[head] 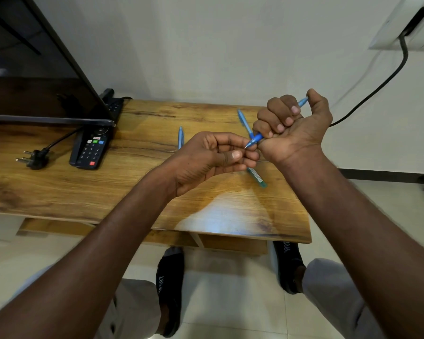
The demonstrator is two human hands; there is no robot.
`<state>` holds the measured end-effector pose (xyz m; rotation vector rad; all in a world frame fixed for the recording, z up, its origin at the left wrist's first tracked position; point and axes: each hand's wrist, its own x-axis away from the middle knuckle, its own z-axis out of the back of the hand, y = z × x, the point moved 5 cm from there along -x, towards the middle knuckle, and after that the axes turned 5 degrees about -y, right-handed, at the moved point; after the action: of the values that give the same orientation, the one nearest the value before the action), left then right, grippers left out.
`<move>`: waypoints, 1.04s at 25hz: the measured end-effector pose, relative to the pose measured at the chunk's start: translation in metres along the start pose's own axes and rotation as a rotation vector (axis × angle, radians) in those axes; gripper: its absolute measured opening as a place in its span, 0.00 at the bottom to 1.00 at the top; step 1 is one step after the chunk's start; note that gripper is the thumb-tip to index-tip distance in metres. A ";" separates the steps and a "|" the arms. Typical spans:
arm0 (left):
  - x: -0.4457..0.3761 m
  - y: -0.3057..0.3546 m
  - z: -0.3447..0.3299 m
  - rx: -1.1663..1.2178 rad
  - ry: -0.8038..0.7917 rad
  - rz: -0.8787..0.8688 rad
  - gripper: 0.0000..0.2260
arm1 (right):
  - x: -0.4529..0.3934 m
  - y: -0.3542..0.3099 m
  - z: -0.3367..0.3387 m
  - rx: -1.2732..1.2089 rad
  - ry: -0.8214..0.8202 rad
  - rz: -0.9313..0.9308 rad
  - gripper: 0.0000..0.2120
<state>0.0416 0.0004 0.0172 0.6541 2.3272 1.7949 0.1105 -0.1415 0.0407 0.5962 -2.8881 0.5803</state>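
Hands meet above the table (59,187), well to the right of the remote (90,148). Right hand (294,128): palm turned toward the camera, fist wrapped round the pen (256,138), thumb over its rear end. Left hand (213,157): fingers curled, thumb and forefinger pinched in at the pen's tip. Whether they grip the tip itself or some small part at it, cannot tell.

Pen axis: slanted. Rear end is up and away from the remote; writing tip is down and toward it, pointing into the left fingertips. Most of the barrel is hidden in the right fist, so only the grip section and rear end show.

Judgement: the work is at the tip end. Left hand is nearer the tip and is probably the working hand, while the right anchors. Any pull or twist should follow that slant, toward the remote side.

Also right of the remote, lying on the table:
- one spare pen (181,138), nearest the remote;
- a second pen (242,121), farther off, behind the right knuckles;
- a teal pen (257,177), under the hands.

Plug (32,159) lies left of the remote.
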 end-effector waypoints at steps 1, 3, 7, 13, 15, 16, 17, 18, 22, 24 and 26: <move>0.000 0.001 0.000 -0.005 -0.002 0.005 0.12 | 0.000 0.000 0.000 0.005 -0.003 -0.003 0.25; 0.001 0.001 0.000 -0.010 0.009 0.014 0.12 | 0.000 0.000 -0.001 0.018 -0.010 -0.007 0.25; 0.001 0.001 -0.001 -0.005 0.029 0.027 0.12 | 0.001 0.000 -0.002 0.049 -0.015 0.007 0.24; 0.001 0.000 -0.001 -0.003 0.036 0.028 0.12 | 0.000 -0.001 -0.002 0.070 -0.003 0.024 0.24; 0.000 0.000 -0.001 0.000 0.033 0.023 0.13 | -0.001 -0.001 -0.001 0.050 0.006 0.012 0.24; 0.000 0.000 0.000 0.002 0.033 0.020 0.13 | -0.001 0.000 -0.001 0.040 0.005 0.005 0.24; 0.000 0.000 0.000 0.004 0.034 0.018 0.12 | -0.001 0.000 -0.001 0.030 0.002 -0.002 0.24; 0.000 0.000 0.000 0.008 0.036 0.016 0.12 | -0.001 0.001 -0.001 0.023 -0.001 -0.010 0.24; 0.000 0.000 0.002 0.004 0.047 0.018 0.12 | -0.002 0.004 -0.002 0.029 -0.006 -0.030 0.25; 0.000 0.000 0.003 0.000 0.051 0.020 0.12 | -0.002 0.005 -0.001 0.024 -0.006 -0.037 0.25; 0.001 0.000 0.003 0.000 0.056 0.019 0.12 | -0.002 0.006 -0.001 0.023 -0.008 -0.045 0.25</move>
<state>0.0421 0.0031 0.0160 0.6361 2.3642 1.8455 0.1103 -0.1354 0.0393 0.6660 -2.8712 0.6070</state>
